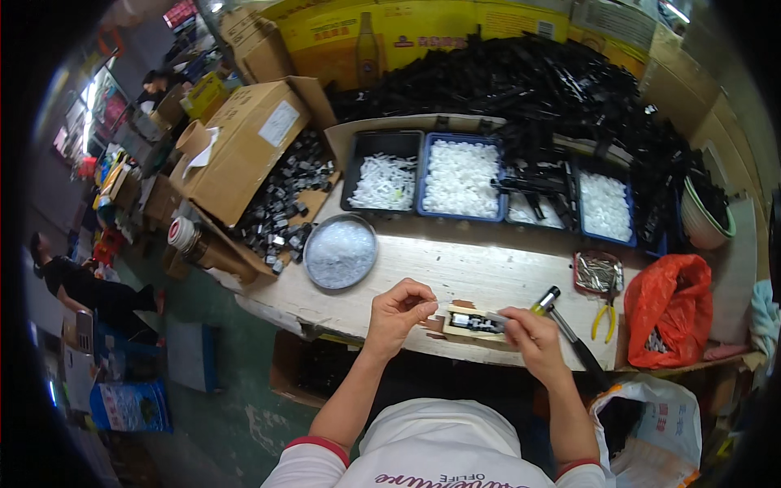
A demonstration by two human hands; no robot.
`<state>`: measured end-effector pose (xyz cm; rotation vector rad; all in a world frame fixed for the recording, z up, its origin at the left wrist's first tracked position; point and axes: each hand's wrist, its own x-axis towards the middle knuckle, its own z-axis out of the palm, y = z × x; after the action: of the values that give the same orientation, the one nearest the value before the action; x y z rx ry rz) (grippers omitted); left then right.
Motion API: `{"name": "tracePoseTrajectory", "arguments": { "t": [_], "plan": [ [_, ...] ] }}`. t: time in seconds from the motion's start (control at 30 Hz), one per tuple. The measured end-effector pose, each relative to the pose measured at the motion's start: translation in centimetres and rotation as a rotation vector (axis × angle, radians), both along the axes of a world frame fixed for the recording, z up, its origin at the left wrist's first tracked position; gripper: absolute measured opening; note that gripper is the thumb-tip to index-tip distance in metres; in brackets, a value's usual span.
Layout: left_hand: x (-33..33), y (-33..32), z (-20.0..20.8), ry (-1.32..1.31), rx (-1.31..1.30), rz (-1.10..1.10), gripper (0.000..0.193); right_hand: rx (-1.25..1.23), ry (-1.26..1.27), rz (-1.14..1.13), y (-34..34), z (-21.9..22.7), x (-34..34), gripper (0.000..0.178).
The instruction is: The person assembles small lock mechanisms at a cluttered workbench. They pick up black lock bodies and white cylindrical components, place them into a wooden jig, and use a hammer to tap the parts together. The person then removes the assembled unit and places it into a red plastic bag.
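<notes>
At the bench's front edge lies a pale block-shaped holder (474,323) with a black and silver part (474,322) in it. My right hand (533,336) is at its right end, fingers pinched on a small greyish piece (498,318) partly hidden by them. To the left of the holder, apart from it, my left hand (399,313) is closed in a pinch; anything between its fingertips is too small to make out. A hammer (576,337) with a dark handle lies just right of my right hand. Beyond my left hand stands a round metal tray (341,252) of small see-through pieces.
Bins of white parts (461,177) line the bench's back, before a heap of black parts (488,85). A carton (244,150) and black-silver parts (293,195) are at left. At right are yellow-handled pliers (604,322), a red box of metal pins (598,271) and a red bag (669,309).
</notes>
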<state>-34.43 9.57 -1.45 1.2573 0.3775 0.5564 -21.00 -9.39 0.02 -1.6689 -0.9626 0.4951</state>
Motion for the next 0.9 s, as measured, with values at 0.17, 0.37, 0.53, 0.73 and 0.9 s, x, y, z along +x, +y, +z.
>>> {"name": "tracePoseTrajectory", "arguments": {
  "t": [0.17, 0.37, 0.53, 0.73, 0.9],
  "plan": [
    [1.0, -1.6, -0.2, -0.022, 0.039, -0.068, 0.011, -0.027, 0.119, 0.046, 0.4, 0.0, 0.2, 0.015],
    [1.3, -2.1, -0.1, 0.010, 0.303, -0.099, 0.013, -0.049, 0.072, 0.081, 0.5, 0.3, 0.3, 0.016],
    [1.6, -2.8, 1.0, 0.000, 0.538, -0.081, 0.017, -0.051, 0.023, 0.127, 0.4, 0.3, 0.6, 0.016],
    [2.3, -3.7, 1.2, -0.100, 0.878, -0.089, 0.023, -0.009, 0.135, 0.179, -0.3, -1.0, 0.8, 0.014],
    [2.9, -4.3, 0.4, -0.059, 0.992, -0.112, 0.025, -0.093, 0.578, 0.053, -2.2, -0.4, 0.8, 0.012]
  ]
}}
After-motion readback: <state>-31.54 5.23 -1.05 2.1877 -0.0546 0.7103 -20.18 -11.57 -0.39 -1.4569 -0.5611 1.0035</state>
